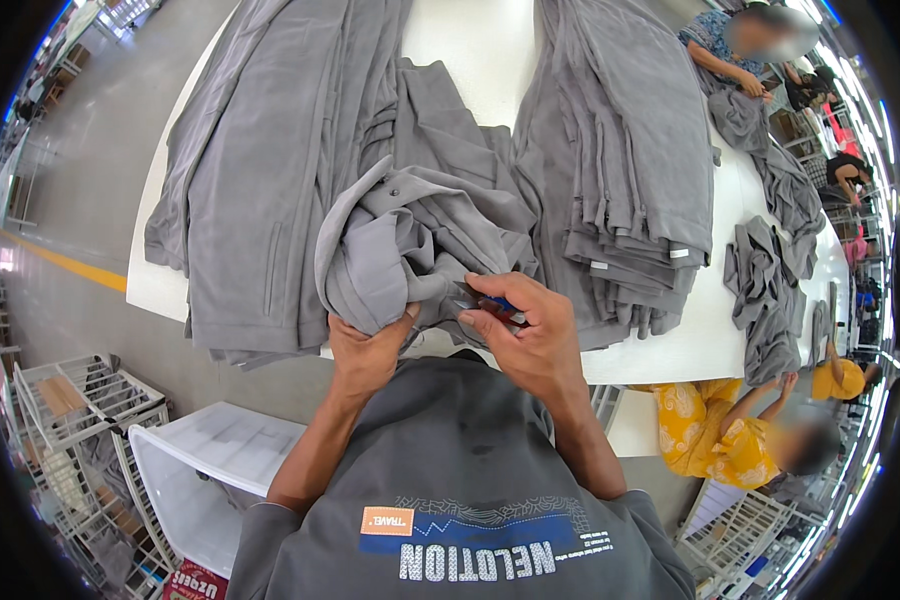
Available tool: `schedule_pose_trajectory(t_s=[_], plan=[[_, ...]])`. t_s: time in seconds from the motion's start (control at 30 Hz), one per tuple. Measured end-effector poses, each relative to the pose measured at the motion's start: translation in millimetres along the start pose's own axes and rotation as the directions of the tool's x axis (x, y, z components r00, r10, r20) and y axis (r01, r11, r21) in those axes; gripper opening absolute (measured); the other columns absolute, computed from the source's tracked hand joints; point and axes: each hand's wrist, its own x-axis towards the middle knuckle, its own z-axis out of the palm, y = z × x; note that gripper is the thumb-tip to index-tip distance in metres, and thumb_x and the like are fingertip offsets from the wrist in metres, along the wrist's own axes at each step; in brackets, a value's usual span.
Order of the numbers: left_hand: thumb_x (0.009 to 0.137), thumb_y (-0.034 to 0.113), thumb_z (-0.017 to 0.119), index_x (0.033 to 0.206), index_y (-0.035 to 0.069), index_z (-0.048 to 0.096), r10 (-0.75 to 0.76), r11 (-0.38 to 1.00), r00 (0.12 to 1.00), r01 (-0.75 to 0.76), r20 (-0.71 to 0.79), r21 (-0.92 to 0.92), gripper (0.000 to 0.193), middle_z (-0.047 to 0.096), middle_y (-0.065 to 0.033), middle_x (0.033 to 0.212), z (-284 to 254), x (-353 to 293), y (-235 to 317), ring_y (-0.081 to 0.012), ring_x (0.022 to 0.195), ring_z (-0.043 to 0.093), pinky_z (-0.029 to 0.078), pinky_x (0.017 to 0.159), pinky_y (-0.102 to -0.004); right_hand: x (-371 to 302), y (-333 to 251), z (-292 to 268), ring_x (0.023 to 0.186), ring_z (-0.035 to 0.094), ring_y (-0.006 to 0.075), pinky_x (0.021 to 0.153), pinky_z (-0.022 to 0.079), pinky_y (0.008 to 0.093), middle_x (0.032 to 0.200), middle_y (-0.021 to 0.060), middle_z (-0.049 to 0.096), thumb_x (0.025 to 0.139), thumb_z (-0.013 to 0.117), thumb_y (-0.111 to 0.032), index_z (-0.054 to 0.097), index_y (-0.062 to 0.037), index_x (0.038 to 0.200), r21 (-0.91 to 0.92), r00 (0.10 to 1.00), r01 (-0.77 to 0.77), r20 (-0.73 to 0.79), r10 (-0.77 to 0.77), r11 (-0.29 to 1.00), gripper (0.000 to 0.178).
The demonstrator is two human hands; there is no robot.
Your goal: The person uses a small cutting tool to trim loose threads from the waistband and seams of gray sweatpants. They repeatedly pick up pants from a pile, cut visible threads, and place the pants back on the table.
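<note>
Bunched grey trousers (460, 215) lie before me at the table's near edge, with the waist part turned up and a dark button showing. My left hand (363, 352) is closed around the near edge of this cloth, its fingers partly hidden beneath it. In my right hand (532, 335) is a small pair of thread snips (497, 303) with blue and red on the handle. The blades point left and lie close against the cloth; whether they touch it I cannot tell.
Stacks of grey trousers lie on the left (260, 180) and right (630, 130) of the white table (460, 40). A white plastic bin (215, 435) and a metal rack (85, 405) stand at lower left. Co-workers handle grey garments (765, 290) along the right side.
</note>
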Motion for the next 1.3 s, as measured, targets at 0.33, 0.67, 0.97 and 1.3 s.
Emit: schedule_pose_trajectory(t_s=[0.33,0.67,0.97,1.3], plan=[[0.081,0.0,0.074,0.104,-0.004,0.069,-0.034,0.992,0.998,0.04,0.046,-0.123,0.024,0.071,-0.0055,0.096,11.6,2.9,23.7,-0.0125,0.086,0.067,0.053,0.079,-0.0278,-2.5,7.8,-1.3,0.086,0.069,0.0195,0.071,0.056,0.0281,0.098,0.0116,0.071,0.078,0.08,-0.005,0.071,-0.0019,0.11,-0.003,0.998,0.043,-0.052,-0.043,0.999,0.033],[0.08,-0.001,0.074,0.106,-0.001,0.068,-0.005,0.999,0.996,0.002,0.089,0.033,0.027,0.071,-0.005,0.099,10.2,-0.1,20.3,-0.013,0.089,0.066,0.053,0.082,-0.0292,-2.3,8.1,-2.3,0.082,0.069,0.0175,0.07,0.056,0.0269,0.098,0.0124,0.071,0.079,0.079,-0.002,0.071,-0.0006,0.109,0.026,0.998,0.024,-0.058,-0.022,0.999,0.031],[0.08,-0.001,0.075,0.108,-0.001,0.067,0.023,0.999,0.994,-0.028,0.111,0.043,0.029,0.07,-0.0053,0.1,12.8,0.3,19.3,-0.013,0.091,0.066,0.053,0.083,-0.0293,-7.0,16.0,-3.6,0.081,0.067,0.0135,0.07,0.055,0.0256,0.097,0.0106,0.071,0.081,0.078,-0.003,0.071,-0.0007,0.111,0.063,0.997,-0.019,-0.068,0.023,0.998,0.031],[0.081,-0.003,0.073,0.109,-0.003,0.068,0.05,0.997,0.99,-0.057,0.13,0.053,0.029,0.071,-0.0058,0.099,14.3,1.7,21.3,-0.0125,0.088,0.066,0.053,0.082,-0.0282,-4.7,13.2,-4.4,0.081,0.069,0.0157,0.071,0.056,0.0262,0.097,0.0114,0.071,0.081,0.078,-0.002,0.071,-0.0007,0.11,0.046,0.999,-0.003,-0.037,0.004,0.999,0.03]])
